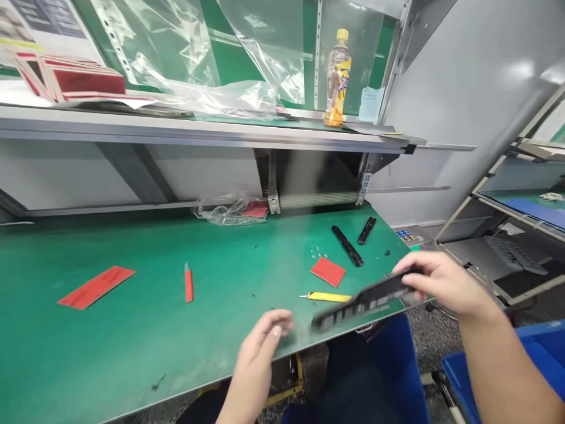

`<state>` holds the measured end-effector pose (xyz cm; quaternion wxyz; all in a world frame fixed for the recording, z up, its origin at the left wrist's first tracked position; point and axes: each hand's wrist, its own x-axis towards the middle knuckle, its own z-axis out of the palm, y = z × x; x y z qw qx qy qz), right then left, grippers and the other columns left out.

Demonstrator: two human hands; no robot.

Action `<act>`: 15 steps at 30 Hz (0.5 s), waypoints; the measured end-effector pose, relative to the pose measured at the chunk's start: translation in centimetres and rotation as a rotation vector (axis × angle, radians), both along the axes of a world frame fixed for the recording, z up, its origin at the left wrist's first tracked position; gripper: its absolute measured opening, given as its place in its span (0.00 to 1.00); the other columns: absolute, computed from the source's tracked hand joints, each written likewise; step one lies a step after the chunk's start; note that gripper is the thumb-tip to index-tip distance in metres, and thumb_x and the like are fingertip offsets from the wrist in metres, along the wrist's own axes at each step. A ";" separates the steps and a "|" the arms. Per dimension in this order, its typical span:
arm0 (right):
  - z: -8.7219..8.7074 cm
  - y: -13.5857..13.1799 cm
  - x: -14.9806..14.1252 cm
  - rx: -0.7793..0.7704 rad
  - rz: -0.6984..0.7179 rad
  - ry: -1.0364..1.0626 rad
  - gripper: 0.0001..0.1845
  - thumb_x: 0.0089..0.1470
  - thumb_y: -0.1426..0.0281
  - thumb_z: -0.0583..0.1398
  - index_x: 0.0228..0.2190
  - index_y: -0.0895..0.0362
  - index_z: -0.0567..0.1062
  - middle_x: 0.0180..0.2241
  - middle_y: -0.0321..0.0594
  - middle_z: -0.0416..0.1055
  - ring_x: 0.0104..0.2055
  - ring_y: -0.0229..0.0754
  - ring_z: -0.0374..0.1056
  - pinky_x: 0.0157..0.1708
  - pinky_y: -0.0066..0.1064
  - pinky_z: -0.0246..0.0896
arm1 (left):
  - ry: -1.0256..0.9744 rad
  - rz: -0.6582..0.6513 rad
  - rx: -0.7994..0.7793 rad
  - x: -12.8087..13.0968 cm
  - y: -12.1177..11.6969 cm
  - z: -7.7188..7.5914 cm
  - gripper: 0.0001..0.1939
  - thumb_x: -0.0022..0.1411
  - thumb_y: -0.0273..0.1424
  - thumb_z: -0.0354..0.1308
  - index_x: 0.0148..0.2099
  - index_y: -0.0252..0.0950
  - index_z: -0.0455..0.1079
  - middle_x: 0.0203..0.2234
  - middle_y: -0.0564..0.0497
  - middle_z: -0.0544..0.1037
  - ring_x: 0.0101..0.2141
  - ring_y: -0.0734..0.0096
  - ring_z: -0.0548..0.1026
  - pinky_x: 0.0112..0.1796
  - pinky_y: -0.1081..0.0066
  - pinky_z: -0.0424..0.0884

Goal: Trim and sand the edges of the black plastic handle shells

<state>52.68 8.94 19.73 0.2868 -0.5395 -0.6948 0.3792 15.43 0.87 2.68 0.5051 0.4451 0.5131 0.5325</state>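
My right hand is closed on one end of a long black plastic strip-shaped part, blurred by motion. The part slants down to the left above the table's front edge. Left of its far end, my left hand is loosely curled, holding nothing visible and apart from the part. Just behind the part lies a yellow craft knife with its blade pointing left. Beyond that are a red rectangular piece and two black plastic pieces, a longer one and a shorter one.
A red-handled knife and a long red piece lie on the green table. A clear plastic bag is at the back. The shelf above bears a drink bottle. Blue bins, one at right, stand below.
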 end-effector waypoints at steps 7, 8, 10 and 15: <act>-6.5 -6.6 -11.3 -0.094 0.362 -0.052 0.19 0.54 0.80 0.60 0.45 0.52 0.82 0.34 0.35 0.79 0.28 0.37 0.73 0.32 0.29 0.70 | -0.643 -0.685 -0.133 6.7 -5.2 -0.1 0.35 0.69 0.58 0.59 0.60 0.32 0.74 0.31 0.43 0.80 0.19 0.75 0.70 0.22 0.75 0.66; -7.7 -7.2 -12.7 0.047 0.270 -0.032 0.20 0.55 0.80 0.60 0.47 0.51 0.80 0.40 0.38 0.79 0.33 0.40 0.76 0.37 0.32 0.73 | -0.682 -0.579 -0.132 6.7 -5.7 -0.4 0.33 0.69 0.57 0.60 0.59 0.33 0.75 0.29 0.47 0.77 0.17 0.79 0.65 0.20 0.76 0.65; -10.2 -8.7 -15.3 0.389 0.123 0.006 0.17 0.59 0.77 0.60 0.48 0.51 0.79 0.45 0.43 0.77 0.44 0.46 0.75 0.47 0.40 0.72 | -0.720 -0.317 -0.174 5.7 -6.6 -0.7 0.30 0.69 0.56 0.62 0.56 0.35 0.76 0.30 0.49 0.76 0.17 0.80 0.64 0.20 0.75 0.67; -13.7 -12.1 -21.2 0.756 0.333 0.044 0.05 0.62 0.68 0.63 0.34 0.55 0.78 0.31 0.39 0.66 0.37 0.46 0.65 0.37 0.39 0.65 | -0.575 0.250 -0.241 1.6 -9.1 -0.1 0.25 0.64 0.50 0.70 0.52 0.35 0.81 0.46 0.40 0.83 0.44 0.56 0.81 0.46 0.65 0.80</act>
